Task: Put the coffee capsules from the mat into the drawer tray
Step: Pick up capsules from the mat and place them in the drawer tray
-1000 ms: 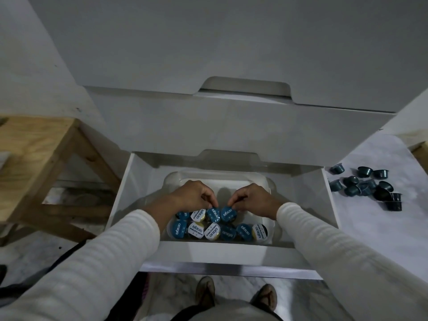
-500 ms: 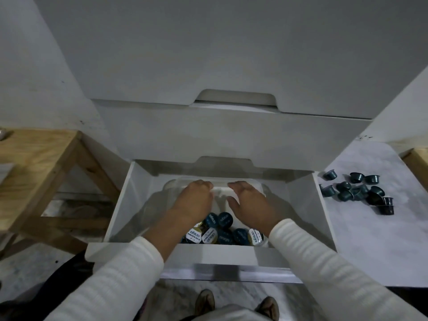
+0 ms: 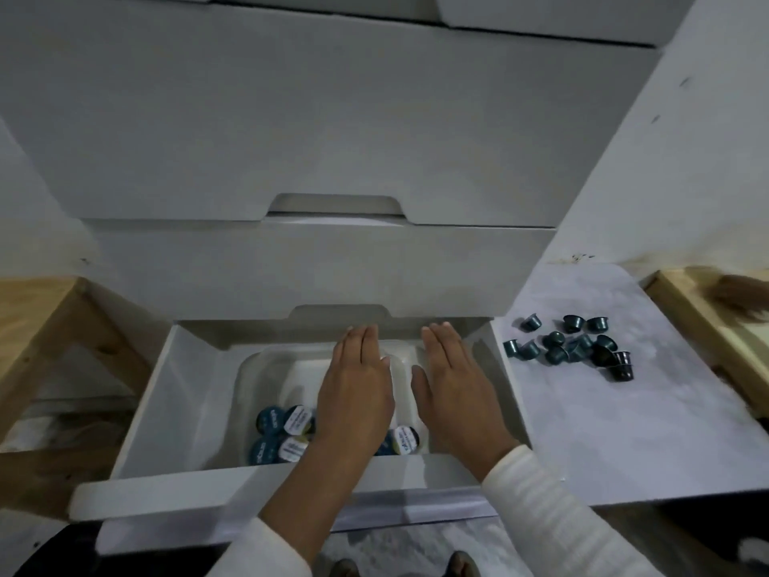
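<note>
Far left: wooden frame (image 3: 50, 326), clear of the work. Open drawer (image 3: 174, 410) with white tray (image 3: 258, 368) inside. Coffee capsules in tray (image 3: 283, 431) sit lids-up along its near edge, some hidden under the wrists. Left hand (image 3: 353, 393) flat over the tray, fingers straight and together, grasping nothing. Right hand (image 3: 453, 389) just beside it, likewise flat and empty.

Step, as judged: between loads, one batch down and hands free. Loose capsules (image 3: 574, 347) lie clustered on the pale mat (image 3: 624, 410), well apart from the tray, right of the drawer wall.

Next move calls for the right hand to lift over that wall and gather from the cluster; several lie tipped and could roll. Far right: second wooden frame (image 3: 699, 326), edge blurred.
</note>
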`<act>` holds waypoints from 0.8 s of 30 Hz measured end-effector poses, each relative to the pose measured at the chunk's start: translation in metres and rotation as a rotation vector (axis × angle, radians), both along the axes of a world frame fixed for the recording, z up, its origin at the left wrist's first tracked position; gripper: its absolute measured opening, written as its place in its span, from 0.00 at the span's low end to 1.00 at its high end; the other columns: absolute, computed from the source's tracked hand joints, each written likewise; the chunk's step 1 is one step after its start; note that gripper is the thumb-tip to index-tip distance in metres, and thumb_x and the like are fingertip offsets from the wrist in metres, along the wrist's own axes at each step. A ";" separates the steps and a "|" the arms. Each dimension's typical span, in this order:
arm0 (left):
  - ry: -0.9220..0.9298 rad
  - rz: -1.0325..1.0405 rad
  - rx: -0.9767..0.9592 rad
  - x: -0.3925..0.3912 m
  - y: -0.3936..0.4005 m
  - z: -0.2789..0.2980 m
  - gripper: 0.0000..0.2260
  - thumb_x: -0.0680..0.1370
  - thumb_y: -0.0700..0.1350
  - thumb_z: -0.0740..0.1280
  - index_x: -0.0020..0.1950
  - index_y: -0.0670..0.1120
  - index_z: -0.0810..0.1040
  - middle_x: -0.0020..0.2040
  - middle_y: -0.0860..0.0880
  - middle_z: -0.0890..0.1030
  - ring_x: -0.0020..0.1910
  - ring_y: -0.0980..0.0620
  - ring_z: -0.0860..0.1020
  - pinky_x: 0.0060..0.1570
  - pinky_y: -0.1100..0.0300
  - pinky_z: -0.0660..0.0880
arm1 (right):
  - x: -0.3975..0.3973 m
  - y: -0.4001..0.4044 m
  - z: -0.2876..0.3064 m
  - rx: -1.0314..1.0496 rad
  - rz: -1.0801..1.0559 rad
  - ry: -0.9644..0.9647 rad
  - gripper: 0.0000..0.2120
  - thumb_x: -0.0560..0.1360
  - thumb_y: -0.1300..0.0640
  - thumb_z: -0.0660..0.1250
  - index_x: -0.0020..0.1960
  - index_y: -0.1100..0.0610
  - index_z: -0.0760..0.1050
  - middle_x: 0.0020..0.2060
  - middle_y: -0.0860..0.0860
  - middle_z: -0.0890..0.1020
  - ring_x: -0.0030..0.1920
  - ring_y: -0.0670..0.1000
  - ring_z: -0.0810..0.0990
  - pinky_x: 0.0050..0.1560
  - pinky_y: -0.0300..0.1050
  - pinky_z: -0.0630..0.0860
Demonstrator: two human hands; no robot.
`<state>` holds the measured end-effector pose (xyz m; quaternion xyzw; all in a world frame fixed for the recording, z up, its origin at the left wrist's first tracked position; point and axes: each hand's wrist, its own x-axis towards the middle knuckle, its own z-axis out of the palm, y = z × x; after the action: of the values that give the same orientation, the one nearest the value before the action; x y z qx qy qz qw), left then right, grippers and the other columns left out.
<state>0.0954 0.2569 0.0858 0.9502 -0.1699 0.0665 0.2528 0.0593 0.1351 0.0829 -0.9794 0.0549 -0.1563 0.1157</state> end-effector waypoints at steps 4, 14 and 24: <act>-0.014 -0.063 -0.026 -0.012 -0.043 0.007 0.20 0.80 0.42 0.58 0.71 0.38 0.63 0.70 0.39 0.68 0.71 0.43 0.65 0.69 0.55 0.62 | -0.014 -0.042 0.003 0.040 -0.031 -0.064 0.23 0.75 0.52 0.53 0.64 0.65 0.71 0.61 0.61 0.77 0.64 0.59 0.74 0.61 0.50 0.73; 0.040 -0.141 -0.043 -0.044 -0.187 0.005 0.18 0.77 0.44 0.65 0.66 0.41 0.72 0.60 0.43 0.78 0.60 0.47 0.76 0.57 0.58 0.75 | -0.044 -0.183 -0.011 0.099 -0.073 -0.103 0.18 0.73 0.58 0.66 0.61 0.64 0.73 0.57 0.58 0.79 0.58 0.55 0.79 0.56 0.42 0.75; 0.310 0.046 -0.089 -0.050 -0.290 -0.024 0.18 0.81 0.46 0.53 0.71 0.46 0.63 0.66 0.45 0.71 0.65 0.49 0.69 0.61 0.59 0.68 | -0.038 -0.283 -0.057 0.330 -0.007 0.063 0.18 0.75 0.59 0.64 0.64 0.60 0.71 0.58 0.56 0.77 0.56 0.56 0.78 0.53 0.43 0.74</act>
<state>0.0452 -0.0328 0.0617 0.9404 -0.1040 -0.0679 0.3165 0.0217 -0.1478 0.0262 -0.9513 0.0870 -0.1146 0.2727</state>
